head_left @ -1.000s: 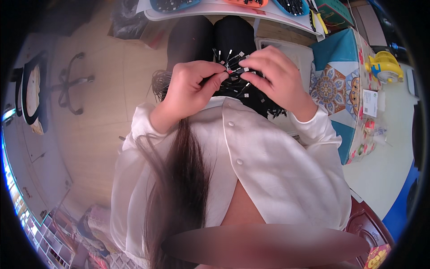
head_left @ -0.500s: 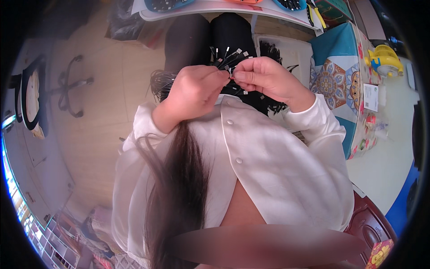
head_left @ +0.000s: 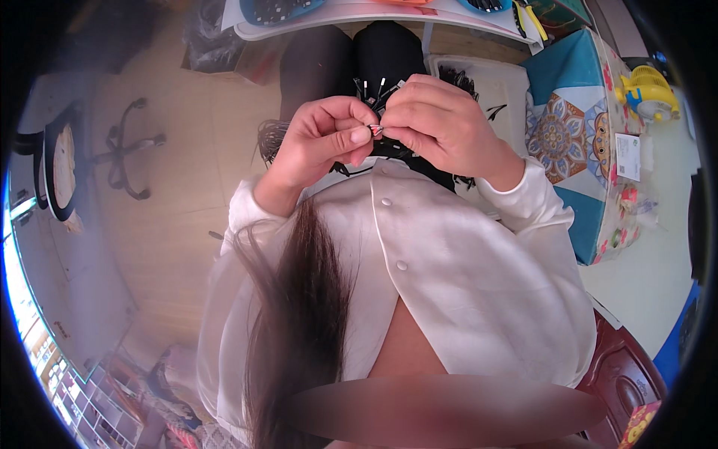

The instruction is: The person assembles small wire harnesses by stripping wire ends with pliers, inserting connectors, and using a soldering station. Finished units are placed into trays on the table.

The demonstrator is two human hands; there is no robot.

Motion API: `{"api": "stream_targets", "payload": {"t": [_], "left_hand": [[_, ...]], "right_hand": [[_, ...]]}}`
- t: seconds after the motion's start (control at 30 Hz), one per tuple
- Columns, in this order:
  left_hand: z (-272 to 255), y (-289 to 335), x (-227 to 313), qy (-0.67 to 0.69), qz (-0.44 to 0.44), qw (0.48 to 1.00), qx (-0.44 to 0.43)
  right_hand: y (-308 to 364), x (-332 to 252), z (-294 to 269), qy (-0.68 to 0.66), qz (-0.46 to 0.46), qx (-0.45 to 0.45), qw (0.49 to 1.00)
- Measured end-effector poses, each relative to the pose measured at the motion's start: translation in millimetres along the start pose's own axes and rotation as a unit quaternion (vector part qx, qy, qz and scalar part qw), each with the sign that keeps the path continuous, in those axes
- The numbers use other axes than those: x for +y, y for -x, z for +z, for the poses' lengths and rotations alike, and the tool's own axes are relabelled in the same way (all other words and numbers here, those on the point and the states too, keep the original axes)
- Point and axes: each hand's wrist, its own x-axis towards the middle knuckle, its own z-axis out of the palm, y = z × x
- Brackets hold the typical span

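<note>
Above my lap, my left hand [head_left: 327,141] pinches the end of a thin cable [head_left: 376,130] between thumb and forefinger. Small red, white and dark wire strands fan out there. From the other side, the fingertips of my right hand [head_left: 446,123] close on these same strands, meeting the left fingertips. Beneath both hands, a bundle of black cables [head_left: 384,96] with metal-tipped USB plugs lies across my dark trousers, partly hidden. Loose thin cable ends [head_left: 271,140] hang out beside my left wrist.
Ahead is a white table [head_left: 359,15] with blue trays [head_left: 280,13] of small parts and yellow-handled pliers [head_left: 535,24]. At right are a pale bin [head_left: 499,82] holding black cables, a patterned cloth [head_left: 562,135] and a yellow fan [head_left: 646,93]. A chair base [head_left: 123,153] stands left.
My left hand has turned so its thumb and fingers show, and the coloured strands are more exposed. My right hand has rolled over, its back now upward, and shifted slightly up.
</note>
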Motion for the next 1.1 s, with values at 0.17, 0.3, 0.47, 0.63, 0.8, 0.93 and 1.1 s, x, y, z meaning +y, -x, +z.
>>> {"api": "stream_targets", "payload": {"t": [0.17, 0.3, 0.47, 0.63, 0.8, 0.93, 1.1], "left_hand": [[3.3, -1.0, -4.1, 0.045, -0.001, 0.999, -0.009], [4.3, -4.5, -10.7, 0.081, -0.002, 0.996, 0.022], [-2.3, -0.9, -7.6, 0.13, 0.057, 0.99, -0.008], [-0.5, -2.3, -8.0, 0.162, 0.032, 0.986, -0.007], [2.0, -2.2, -7.4, 0.195, 0.017, 0.98, -0.033], [3.1, -1.6, -7.1, 0.203, 0.007, 0.979, -0.026], [6.3, -2.7, -4.3, -0.024, 0.106, 0.994, 0.008]], "right_hand": [[1.1, 1.5, -4.9, -0.047, 0.014, -0.024, 0.999], [7.5, 7.5, -4.4, 0.009, -0.007, -0.015, 1.0], [11.3, 23.0, -15.9, 0.177, 0.034, 0.045, 0.983], [7.5, 11.3, -2.6, 0.119, -0.006, 0.083, 0.989], [-4.1, 5.3, 5.7, 0.117, -0.117, 0.108, 0.98], [-7.7, 4.9, 4.1, 0.137, -0.157, 0.088, 0.974], [-0.8, -2.2, 3.5, -0.054, 0.043, 0.021, 0.997]]}}
